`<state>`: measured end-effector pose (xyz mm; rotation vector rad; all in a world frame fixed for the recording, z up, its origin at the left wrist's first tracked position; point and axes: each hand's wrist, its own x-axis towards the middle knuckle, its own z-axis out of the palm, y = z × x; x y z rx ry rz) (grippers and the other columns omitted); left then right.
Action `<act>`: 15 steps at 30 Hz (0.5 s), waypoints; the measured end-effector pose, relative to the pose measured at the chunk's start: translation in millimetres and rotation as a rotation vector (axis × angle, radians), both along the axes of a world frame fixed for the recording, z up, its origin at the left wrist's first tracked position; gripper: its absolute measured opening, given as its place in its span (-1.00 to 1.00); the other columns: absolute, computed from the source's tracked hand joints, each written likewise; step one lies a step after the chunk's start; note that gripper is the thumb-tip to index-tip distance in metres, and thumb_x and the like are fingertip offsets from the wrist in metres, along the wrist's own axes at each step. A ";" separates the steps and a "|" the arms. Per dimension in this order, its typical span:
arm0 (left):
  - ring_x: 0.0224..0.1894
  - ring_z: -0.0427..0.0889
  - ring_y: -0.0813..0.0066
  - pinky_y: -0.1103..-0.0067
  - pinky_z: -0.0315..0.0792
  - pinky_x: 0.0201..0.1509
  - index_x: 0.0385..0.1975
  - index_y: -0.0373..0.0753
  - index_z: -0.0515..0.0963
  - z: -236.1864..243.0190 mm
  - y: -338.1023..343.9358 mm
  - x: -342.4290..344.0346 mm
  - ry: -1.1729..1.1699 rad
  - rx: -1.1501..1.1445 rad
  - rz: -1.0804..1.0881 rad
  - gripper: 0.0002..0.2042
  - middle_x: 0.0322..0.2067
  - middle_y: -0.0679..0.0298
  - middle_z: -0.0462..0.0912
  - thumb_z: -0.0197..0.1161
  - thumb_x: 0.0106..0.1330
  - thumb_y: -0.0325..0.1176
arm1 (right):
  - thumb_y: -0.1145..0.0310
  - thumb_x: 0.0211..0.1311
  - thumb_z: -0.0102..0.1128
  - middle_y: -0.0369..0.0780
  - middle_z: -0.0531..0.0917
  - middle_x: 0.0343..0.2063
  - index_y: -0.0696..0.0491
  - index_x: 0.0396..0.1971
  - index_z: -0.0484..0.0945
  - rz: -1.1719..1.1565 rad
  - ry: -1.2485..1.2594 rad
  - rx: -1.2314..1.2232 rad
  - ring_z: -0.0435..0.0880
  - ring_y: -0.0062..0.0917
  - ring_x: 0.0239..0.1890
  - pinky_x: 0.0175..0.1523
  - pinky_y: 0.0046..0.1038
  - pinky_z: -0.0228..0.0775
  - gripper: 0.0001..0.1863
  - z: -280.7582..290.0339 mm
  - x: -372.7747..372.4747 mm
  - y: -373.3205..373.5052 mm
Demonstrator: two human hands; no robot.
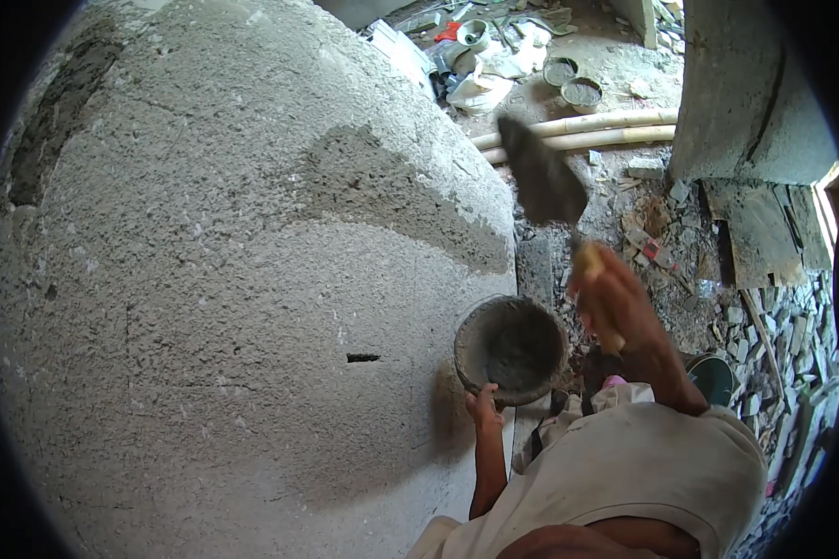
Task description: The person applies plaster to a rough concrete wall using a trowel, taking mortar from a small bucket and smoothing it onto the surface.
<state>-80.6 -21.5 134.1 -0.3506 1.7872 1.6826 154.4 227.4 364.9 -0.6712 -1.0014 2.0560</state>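
My left hand grips the lower rim of a dark, mortar-coated bucket with wet grey mix inside, held against the wall. Above and to the right, my right hand is closed on the light wooden handle of a trowel, its dark blade raised and slightly blurred by motion. The rough grey wall fills the left of the head view, with a darker damp patch on its upper right part and a small dark slot low in the middle.
Bamboo poles cross the rubble-strewn floor beyond the wall. Further back lie two buckets of grey mix and white sacks. At right stand a concrete column, a leaning board, a green bucket and broken masonry.
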 end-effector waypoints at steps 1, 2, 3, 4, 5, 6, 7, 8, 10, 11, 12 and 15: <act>-0.14 0.54 0.32 0.46 0.48 -0.20 0.01 -0.28 0.41 5.6 -5.2 2.4 0.052 -0.092 -0.005 -0.43 -0.20 0.23 0.53 0.32 -0.15 -0.53 | 0.23 0.39 -0.01 -0.25 0.55 -0.38 0.06 0.14 0.28 -0.157 -0.033 0.123 0.53 -0.66 -0.60 -0.57 -0.63 0.38 -0.60 22.3 -11.7 9.1; -0.14 0.54 0.32 0.46 0.48 -0.20 0.01 -0.28 0.41 11.9 -13.8 5.9 0.054 -0.083 0.008 -0.43 -0.20 0.23 0.53 0.32 -0.15 -0.53 | 0.25 0.36 0.08 -0.26 0.54 -0.36 0.07 0.12 0.28 -0.288 0.006 0.272 0.52 -0.66 -0.60 -0.57 -0.62 0.37 -0.59 31.2 -26.4 21.7; -0.15 0.54 0.31 0.44 0.47 -0.16 0.02 -0.28 0.42 18.2 -21.5 9.9 0.148 -0.046 0.005 -0.42 -0.17 0.22 0.53 0.31 -0.16 -0.53 | 0.26 0.37 0.08 -0.24 0.53 -0.35 0.03 0.16 0.24 -0.464 0.049 0.366 0.49 -0.69 -0.63 -0.62 -0.68 0.32 -0.57 36.7 -44.6 35.1; -0.15 0.54 0.30 0.42 0.46 -0.12 0.03 -0.28 0.42 24.2 -29.5 13.4 0.242 -0.010 -0.002 -0.40 -0.15 0.22 0.54 0.30 -0.17 -0.53 | 0.33 0.34 0.15 -0.27 0.51 -0.39 0.02 0.16 0.21 -0.696 0.047 0.425 0.47 -0.72 -0.62 -0.62 -0.70 0.28 -0.53 41.0 -67.8 52.2; -0.15 0.54 0.30 0.42 0.46 -0.12 0.03 -0.28 0.42 29.4 -38.7 15.8 0.248 0.002 -0.008 -0.40 -0.15 0.22 0.54 0.30 -0.17 -0.53 | 0.36 0.31 0.16 -0.23 0.51 -0.35 0.03 0.13 0.20 -0.754 0.075 0.473 0.50 -0.67 -0.53 -0.54 -0.64 0.35 -0.54 51.1 -82.4 62.9; -0.14 0.54 0.28 0.41 0.44 -0.07 0.04 -0.28 0.41 33.8 -48.5 16.4 0.256 -0.018 0.012 -0.39 -0.12 0.20 0.54 0.30 -0.17 -0.54 | 0.40 0.29 0.17 -0.18 0.51 -0.31 0.04 0.11 0.20 -0.814 0.108 0.520 0.53 -0.63 -0.44 -0.46 -0.59 0.41 -0.54 61.1 -96.8 72.5; -0.12 0.54 0.27 0.39 0.43 -0.02 0.06 -0.29 0.41 35.7 -60.0 14.0 0.267 -0.045 0.045 -0.38 -0.09 0.19 0.53 0.30 -0.18 -0.54 | 0.39 0.30 0.16 -0.15 0.50 -0.28 0.05 0.10 0.18 -0.891 0.111 0.531 0.53 -0.61 -0.42 -0.45 -0.57 0.42 -0.54 58.5 -125.6 83.6; -0.12 0.54 0.27 0.39 0.43 -0.02 0.06 -0.29 0.41 37.8 -67.8 11.2 0.275 -0.040 0.039 -0.38 -0.09 0.19 0.53 0.30 -0.18 -0.54 | 0.39 0.31 0.15 -0.12 0.48 -0.26 0.05 0.09 0.16 -0.980 0.105 0.540 0.54 -0.59 -0.40 -0.44 -0.56 0.43 -0.55 52.0 -154.8 93.5; -0.10 0.54 0.26 0.40 0.46 -0.04 0.07 -0.29 0.40 41.1 -74.7 10.8 0.246 -0.190 0.072 -0.38 -0.07 0.19 0.53 0.27 -0.17 -0.58 | 0.35 0.36 0.05 -0.01 0.45 -0.20 0.07 0.00 0.21 -1.123 -0.104 0.576 0.54 -0.34 -0.45 -0.36 -0.26 0.46 -0.68 42.3 -225.3 102.9; -0.10 0.56 0.24 0.40 0.48 -0.07 0.07 -0.29 0.40 48.9 -64.9 14.1 0.253 -0.158 0.072 -0.38 -0.07 0.18 0.53 0.24 -0.17 -0.62 | 0.33 0.36 0.01 -0.02 0.50 -0.34 0.10 -0.05 0.27 -1.277 -0.438 0.938 0.51 -0.20 -0.53 -0.32 -0.15 0.43 -0.73 15.4 -272.0 122.5; -0.10 0.56 0.24 0.40 0.48 -0.07 0.07 -0.29 0.40 41.3 -89.0 14.1 0.248 -0.188 0.116 -0.38 -0.07 0.18 0.53 0.24 -0.17 -0.62 | 0.27 0.36 0.01 0.03 0.53 -0.25 0.16 0.07 0.21 -0.672 -0.227 0.709 0.53 -0.24 -0.44 -0.33 -0.27 0.45 -0.59 46.2 -306.1 74.4; -0.10 0.56 0.25 0.39 0.50 -0.09 0.09 -0.26 0.39 35.1 -111.0 -4.6 0.300 -0.186 0.105 -0.39 -0.07 0.16 0.53 0.24 -0.11 -0.62 | 0.14 0.37 -0.02 0.01 0.64 -0.26 0.21 0.33 -0.07 -0.024 0.087 0.679 0.65 -0.23 -0.32 -0.30 -0.30 0.53 -0.28 109.2 -358.6 -73.8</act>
